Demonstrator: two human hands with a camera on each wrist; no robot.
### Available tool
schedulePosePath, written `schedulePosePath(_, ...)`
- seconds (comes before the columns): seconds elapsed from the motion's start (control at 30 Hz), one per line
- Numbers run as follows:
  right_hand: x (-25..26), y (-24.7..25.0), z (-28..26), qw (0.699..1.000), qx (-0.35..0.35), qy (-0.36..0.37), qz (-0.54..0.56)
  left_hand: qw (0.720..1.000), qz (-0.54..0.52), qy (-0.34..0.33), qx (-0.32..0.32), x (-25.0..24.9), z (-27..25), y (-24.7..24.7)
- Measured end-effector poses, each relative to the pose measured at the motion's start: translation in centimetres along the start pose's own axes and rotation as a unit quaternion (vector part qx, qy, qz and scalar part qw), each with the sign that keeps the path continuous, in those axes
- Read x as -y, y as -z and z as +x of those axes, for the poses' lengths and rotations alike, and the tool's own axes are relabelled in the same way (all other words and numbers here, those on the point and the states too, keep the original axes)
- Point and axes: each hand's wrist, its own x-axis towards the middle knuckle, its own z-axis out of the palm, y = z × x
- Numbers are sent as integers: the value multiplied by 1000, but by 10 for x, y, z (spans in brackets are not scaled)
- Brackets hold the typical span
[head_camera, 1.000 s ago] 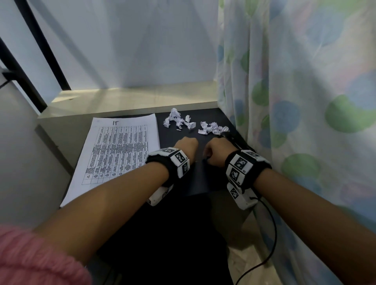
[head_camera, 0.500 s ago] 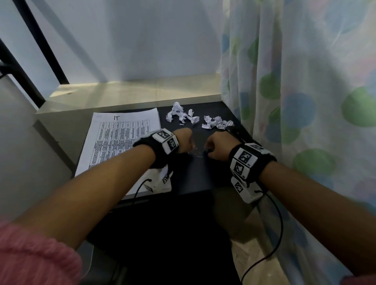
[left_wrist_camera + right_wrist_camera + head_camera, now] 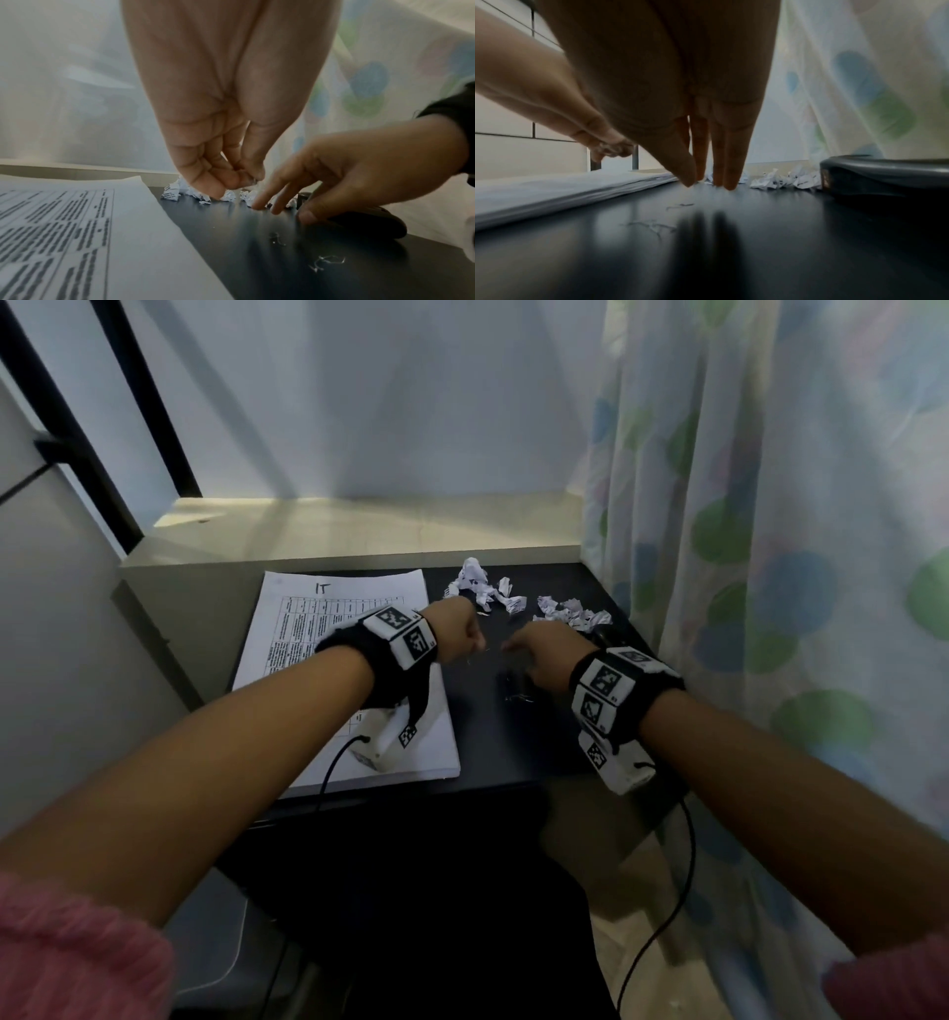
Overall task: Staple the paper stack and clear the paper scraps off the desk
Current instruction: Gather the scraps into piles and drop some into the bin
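Black and glossy, the counter [image 3: 518, 737] carries everything we need. Our paper stack [image 3: 328, 670] lies flat along its left side, squared up and not visibly stapled, presumably parked there until the stapler comes to it. The paper scraps [image 3: 524, 603] sit crumpled in two small heaps at the far edge, well apart from our wrists. Our left hand [image 3: 221, 162] hangs above the counter with fingers curled and tips pinched together; it may hold something tiny, though we cannot make out what. Our right hand [image 3: 342, 172] is relaxed, fingers extended with their tips at the surface, as if sweeping or feeling for bits. Loose bent staples [image 3: 326, 263] glint near it. The black stapler [image 3: 885, 174] rests just beside that hand, against the curtain [image 3: 796, 531], within easy reach for the stapling.
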Motion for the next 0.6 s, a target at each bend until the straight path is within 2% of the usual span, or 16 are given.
schedulePosePath(0.13,3,-7,-2,999,43,25,-21,1000,-8,0,5,5,2,-2)
schedulePosePath(0.3,-2,-20,-19,997,44,54,-30,1000,-15,10,15,10,3,-7)
schedulePosePath(0.6,-9,-25,-22,1000,14,1,3,999,-20,17,21,-1,-1,-16)
